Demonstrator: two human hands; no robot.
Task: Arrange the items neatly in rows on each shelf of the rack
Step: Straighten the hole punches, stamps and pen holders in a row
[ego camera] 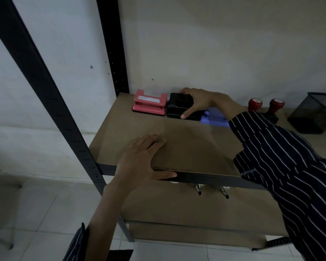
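Now the right hand (201, 102) grips the black punch (177, 105) at the shelf's (135, 127) back edge, pink punch (149, 105) touching at nine o'clock, purple punch (214, 117) at three; left hand (141, 161) lies flat on the front edge.

Head view looks down, close over the shelf (135, 127).
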